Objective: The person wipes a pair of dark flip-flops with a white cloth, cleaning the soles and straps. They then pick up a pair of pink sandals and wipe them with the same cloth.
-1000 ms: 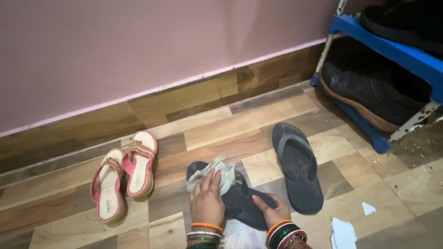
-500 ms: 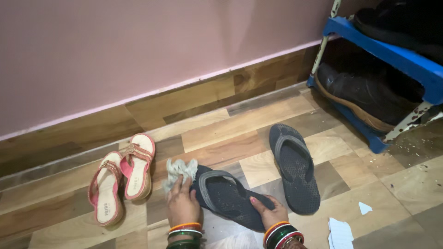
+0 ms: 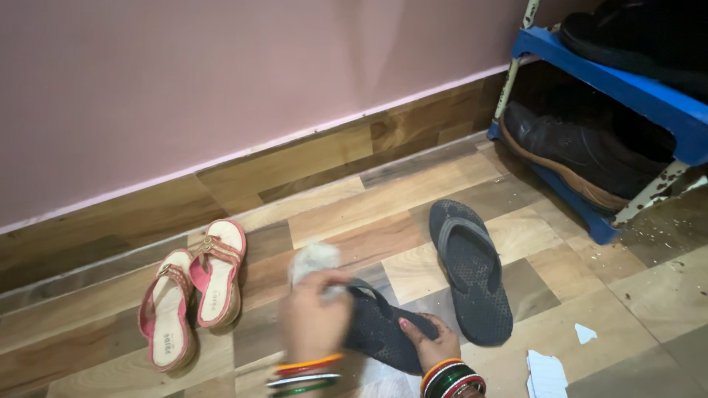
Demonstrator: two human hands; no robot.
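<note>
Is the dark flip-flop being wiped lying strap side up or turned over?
Strap side up: on the dark flip-flop the strap arches above the footbed, between the left hand with the cloth and the right hand.

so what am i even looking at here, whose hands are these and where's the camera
The camera sits on a person's head and looks down, so the two hands at the bottom edge are that person's own, with bangles on both wrists. The left hand, blurred by motion, presses a pale crumpled cloth against a dark flip-flop. The right hand grips that flip-flop's near end. Its partner, the second dark flip-flop, lies flat on the wood-pattern floor to the right. To the left sits a pair of pink sandals. At top right a blue shoe rack holds dark shoes. Scraps of white paper lie at the lower right.
</note>
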